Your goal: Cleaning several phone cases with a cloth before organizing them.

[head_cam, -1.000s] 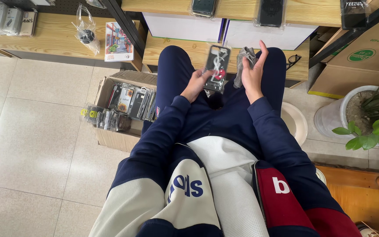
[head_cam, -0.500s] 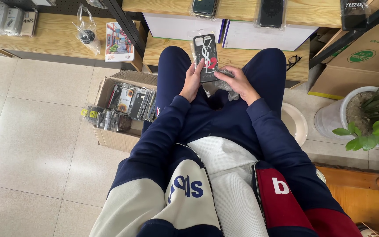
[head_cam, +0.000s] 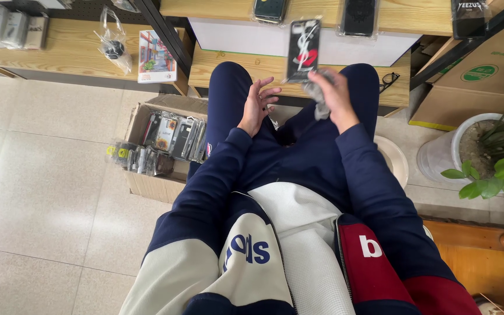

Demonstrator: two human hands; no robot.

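While the right hand [head_cam: 335, 93] pinches a bagged phone case [head_cam: 303, 49] upright at twelve o'clock, seemingly for shelving, the left hand [head_cam: 256, 105] hovers open, empty.

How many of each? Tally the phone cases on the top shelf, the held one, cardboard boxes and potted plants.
Phone cases on top shelf: 3
Held phone case, in right hand: 1
Cardboard boxes: 2
Potted plants: 1
Total: 7
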